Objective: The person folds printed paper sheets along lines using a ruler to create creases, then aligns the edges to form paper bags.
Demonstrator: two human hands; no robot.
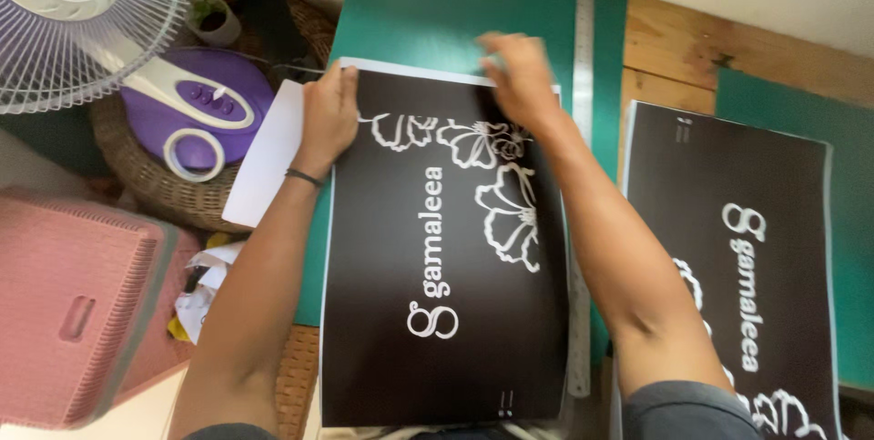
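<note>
- The right hand (514, 71) is motion-blurred, so its fingers cannot be made out.
- The second dark print (737, 249) runs off the bottom edge.
- The white fan (64, 21) is cropped at the top left.
- The white sheet (264, 153) lies partly under the left hand (330, 117).

Both hands (330, 117) (519, 76) flat, arms outstretched.

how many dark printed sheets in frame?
2. One dark printed sheet lies on the green mat, with the left hand and right hand at its far edge. A second sheet lies to its right. Others may be stacked beneath, hidden.
</note>
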